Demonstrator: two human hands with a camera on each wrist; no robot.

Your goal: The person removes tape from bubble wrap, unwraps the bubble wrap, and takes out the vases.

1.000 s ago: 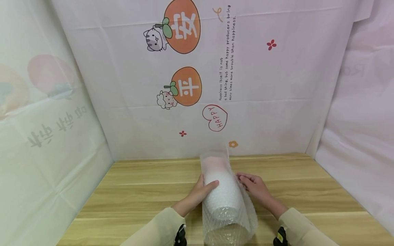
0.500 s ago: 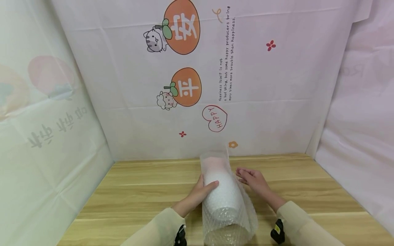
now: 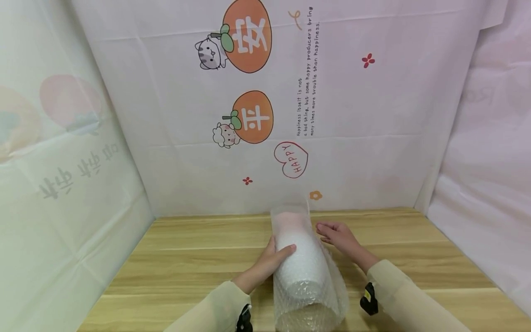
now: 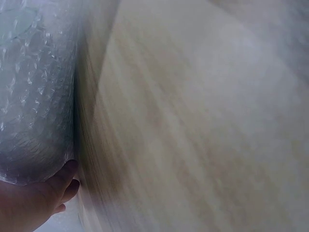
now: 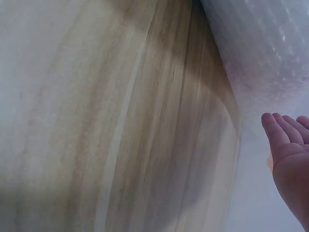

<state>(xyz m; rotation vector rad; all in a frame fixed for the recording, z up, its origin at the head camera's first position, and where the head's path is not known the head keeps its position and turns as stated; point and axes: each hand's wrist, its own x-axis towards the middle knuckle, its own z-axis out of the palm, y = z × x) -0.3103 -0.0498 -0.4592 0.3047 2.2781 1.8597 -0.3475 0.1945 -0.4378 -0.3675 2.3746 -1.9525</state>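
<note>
A white, bottle-shaped object (image 3: 300, 258), pinkish toward its far end, lies on the table wrapped in clear bubble wrap (image 3: 309, 318). The wrap's loose near end gapes like a tube. My left hand (image 3: 267, 263) grips the bundle from the left, thumb over its top; the other fingers are mostly hidden beneath its side. In the left wrist view, fingertips press against the bubble wrap (image 4: 34, 92). To the right of the bundle is my right hand (image 3: 338, 237), holding nothing. Its fingers are loosely extended beside the wrap in the right wrist view (image 5: 289, 140).
The wood-grain table (image 3: 199, 258) runs back to a printed white cloth (image 3: 352, 161). More cloth hangs at the left (image 3: 103, 193) and right (image 3: 477, 207) sides. The bundle's far end reaches close to the back cloth.
My right hand has come off the right side of the wrap and moved slightly farther back along the bundle. The left hand and the bundle have stayed in place.
</note>
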